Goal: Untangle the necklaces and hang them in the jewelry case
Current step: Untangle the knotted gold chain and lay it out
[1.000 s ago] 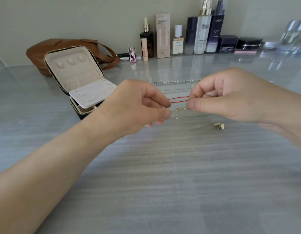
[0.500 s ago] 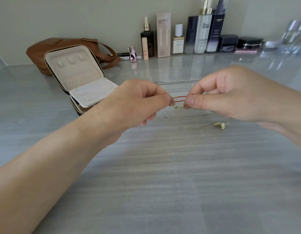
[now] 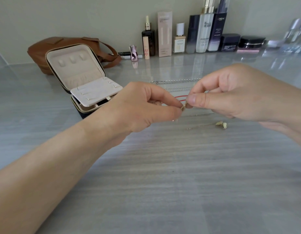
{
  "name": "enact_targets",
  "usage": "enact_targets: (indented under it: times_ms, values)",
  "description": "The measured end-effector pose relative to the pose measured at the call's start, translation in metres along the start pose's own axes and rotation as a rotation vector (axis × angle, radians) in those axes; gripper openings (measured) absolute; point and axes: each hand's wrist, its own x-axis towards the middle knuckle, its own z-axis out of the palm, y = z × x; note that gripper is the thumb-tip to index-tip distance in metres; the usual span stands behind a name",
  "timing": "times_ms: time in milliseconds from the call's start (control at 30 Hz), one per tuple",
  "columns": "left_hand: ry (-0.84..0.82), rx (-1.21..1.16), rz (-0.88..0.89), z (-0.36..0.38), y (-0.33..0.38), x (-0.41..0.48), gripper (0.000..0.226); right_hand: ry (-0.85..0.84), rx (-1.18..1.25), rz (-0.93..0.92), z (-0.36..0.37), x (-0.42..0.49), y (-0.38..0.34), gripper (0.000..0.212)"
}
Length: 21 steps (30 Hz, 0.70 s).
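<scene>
A thin gold necklace (image 3: 183, 106) is pinched between my left hand (image 3: 143, 105) and my right hand (image 3: 234, 93), held just above the grey table. Its chain trails down to a pale gold pendant (image 3: 221, 124) lying on the table under my right hand. Behind my fingers lie a red cord necklace (image 3: 180, 97) and two silver chains (image 3: 176, 81). The jewelry case (image 3: 82, 78) stands open to the left, lid upright with three hooks, a cream flap folded over its base.
A brown leather bag (image 3: 45, 49) lies behind the case. Cosmetic bottles and jars (image 3: 202, 31) line the back wall, with a small pink bottle (image 3: 133, 52) nearer. Clear acrylic items (image 3: 294, 34) stand at the far right.
My two hands have come closer together, and the fingertips now meet on the gold necklace. The stretch of chain between them has shortened.
</scene>
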Motion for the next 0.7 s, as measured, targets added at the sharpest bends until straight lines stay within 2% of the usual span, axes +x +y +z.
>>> enact_targets:
  times_ms: [167, 333, 400, 467, 700]
  values:
    - [0.013, 0.011, -0.023, -0.001, 0.001, 0.001, 0.003, 0.018, 0.001, 0.004, 0.001, 0.000, 0.000, 0.012]
    - [-0.041, -0.005, -0.102, -0.003, 0.000, 0.002, 0.011, -0.012, 0.013, 0.010, 0.002, 0.000, 0.000, 0.013]
    - [-0.067, -0.050, -0.122, -0.002, 0.001, 0.002, 0.007, -0.050, 0.027, 0.021, 0.004, 0.000, -0.001, 0.018]
    - [-0.084, -0.074, -0.124, -0.001, 0.000, 0.001, 0.014, -0.067, 0.010, 0.015, 0.008, 0.002, 0.001, 0.023]
    - [-0.116, -0.154, -0.149, -0.001, -0.001, 0.003, 0.014, -0.026, 0.013, 0.035, 0.006, 0.003, 0.006, 0.013]
